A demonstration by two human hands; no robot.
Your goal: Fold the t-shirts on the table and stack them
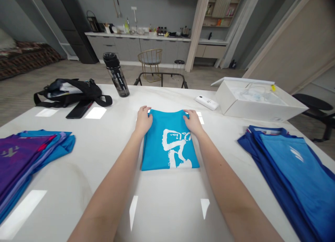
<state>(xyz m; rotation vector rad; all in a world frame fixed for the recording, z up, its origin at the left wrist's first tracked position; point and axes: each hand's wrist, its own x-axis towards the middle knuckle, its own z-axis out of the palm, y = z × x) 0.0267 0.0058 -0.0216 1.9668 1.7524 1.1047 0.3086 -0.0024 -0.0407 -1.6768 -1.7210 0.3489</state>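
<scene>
A bright blue T-shirt (157, 137) with white lettering lies folded into a rough rectangle on the white table, midway between my forearms. My left hand (143, 119) has its fingers and thumb closed on the far left corner of the cloth. At the far right corner, my right hand (192, 120) grips the fabric in the same way, thumb toward the inside. Both sets of fingertips are partly hidden at the far edge.
Purple and blue shirts (23, 151) are piled at left, blue shirts (295, 158) at right. Farther back are a black bag (70, 92), a phone (78, 110), a dark bottle (117, 78), a white handheld device (206, 102) and an open white box (251, 107).
</scene>
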